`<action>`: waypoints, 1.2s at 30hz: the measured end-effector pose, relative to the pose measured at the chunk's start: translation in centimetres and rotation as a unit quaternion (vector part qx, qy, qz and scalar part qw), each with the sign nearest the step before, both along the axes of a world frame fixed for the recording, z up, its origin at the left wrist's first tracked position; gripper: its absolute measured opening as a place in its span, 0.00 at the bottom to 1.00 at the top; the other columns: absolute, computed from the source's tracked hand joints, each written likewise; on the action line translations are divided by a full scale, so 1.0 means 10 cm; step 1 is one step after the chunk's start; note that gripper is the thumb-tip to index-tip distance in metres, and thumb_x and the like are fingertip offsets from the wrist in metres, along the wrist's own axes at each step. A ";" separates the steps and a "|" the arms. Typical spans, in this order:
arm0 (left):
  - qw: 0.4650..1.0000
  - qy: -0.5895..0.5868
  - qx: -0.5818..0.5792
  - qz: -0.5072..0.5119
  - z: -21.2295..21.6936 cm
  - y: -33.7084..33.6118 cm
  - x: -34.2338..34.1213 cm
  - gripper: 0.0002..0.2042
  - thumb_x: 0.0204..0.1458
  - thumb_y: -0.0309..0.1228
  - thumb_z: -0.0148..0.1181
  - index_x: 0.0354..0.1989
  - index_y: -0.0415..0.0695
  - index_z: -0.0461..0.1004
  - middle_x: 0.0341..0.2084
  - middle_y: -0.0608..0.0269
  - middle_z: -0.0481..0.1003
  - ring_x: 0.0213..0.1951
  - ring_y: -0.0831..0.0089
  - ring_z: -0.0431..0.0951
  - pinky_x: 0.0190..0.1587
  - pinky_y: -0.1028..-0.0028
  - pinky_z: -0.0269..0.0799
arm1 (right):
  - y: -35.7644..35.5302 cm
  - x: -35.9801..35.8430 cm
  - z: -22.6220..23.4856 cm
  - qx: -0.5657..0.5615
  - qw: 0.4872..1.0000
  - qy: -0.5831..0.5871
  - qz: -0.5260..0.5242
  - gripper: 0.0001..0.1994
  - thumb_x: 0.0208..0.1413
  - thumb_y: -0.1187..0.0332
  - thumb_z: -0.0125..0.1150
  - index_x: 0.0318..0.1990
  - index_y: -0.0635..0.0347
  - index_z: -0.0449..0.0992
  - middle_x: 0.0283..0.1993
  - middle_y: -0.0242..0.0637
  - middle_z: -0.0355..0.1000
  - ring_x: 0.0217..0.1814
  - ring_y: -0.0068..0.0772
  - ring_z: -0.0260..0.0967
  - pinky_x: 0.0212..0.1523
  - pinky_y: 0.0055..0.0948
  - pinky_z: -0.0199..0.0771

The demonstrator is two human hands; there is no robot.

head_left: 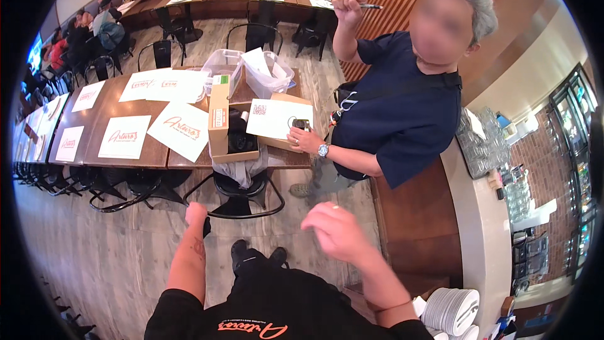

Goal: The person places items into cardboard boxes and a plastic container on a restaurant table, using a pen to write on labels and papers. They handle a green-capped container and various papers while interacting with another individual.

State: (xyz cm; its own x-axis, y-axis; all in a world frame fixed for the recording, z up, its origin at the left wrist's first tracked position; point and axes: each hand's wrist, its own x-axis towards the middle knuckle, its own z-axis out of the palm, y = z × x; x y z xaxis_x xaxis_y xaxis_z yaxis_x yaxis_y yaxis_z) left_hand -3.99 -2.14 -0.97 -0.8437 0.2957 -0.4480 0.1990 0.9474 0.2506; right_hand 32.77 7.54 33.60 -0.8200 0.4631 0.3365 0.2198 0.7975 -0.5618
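Observation:
My left hand (196, 215) is closed in a fist beside the curved top rail of a black metal chair (251, 215). Something small and dark shows at its wrist side; what the fingers hold, if anything, is hidden. Slightly blurred, my right hand (336, 232) hangs in the air with loosely bent fingers and a ring, and no object shows in it. Beyond it a person in a dark blue shirt (402, 107) lifts a pen (371, 6) in one hand. The person's other hand rests by a small black device (301, 124) on a white sheet (270, 118).
An open cardboard box (218, 112) with dark contents and clear plastic bins (275, 74) stand on the wooden table (94, 119). Printed paper placemats (126, 137) lie along it. Stacked white plates (450, 311) are at lower right, with glasses (481, 145) on the counter.

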 end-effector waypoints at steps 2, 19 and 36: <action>1.000 0.001 0.000 -0.007 -0.04 0.08 0.01 0.16 0.49 0.36 0.50 0.44 0.41 0.73 0.42 0.46 0.75 0.47 0.51 0.75 0.48 0.58 0.71 | -0.02 0.06 0.70 0.101 0.992 0.073 -0.010 0.12 0.37 0.82 0.56 0.32 0.56 0.74 0.29 0.35 0.69 0.33 0.39 0.69 0.37 0.32 0.71; 0.999 0.000 0.020 -0.043 -0.06 0.06 0.04 0.17 0.48 0.36 0.50 0.41 0.38 0.75 0.43 0.43 0.74 0.48 0.48 0.73 0.49 0.57 0.69 | -0.73 0.39 2.43 0.333 0.932 0.118 -0.079 0.04 0.44 0.66 0.56 0.24 0.53 0.73 0.25 0.36 0.72 0.27 0.36 0.70 0.34 0.38 0.74; 0.998 -0.002 -0.009 -0.062 -0.22 0.26 0.03 0.18 0.49 0.39 0.50 0.45 0.42 0.74 0.46 0.46 0.73 0.49 0.50 0.73 0.50 0.58 0.69 | -0.78 0.63 2.47 0.323 0.935 0.071 -0.131 0.04 0.44 0.66 0.57 0.23 0.54 0.72 0.25 0.37 0.72 0.26 0.36 0.70 0.33 0.38 0.75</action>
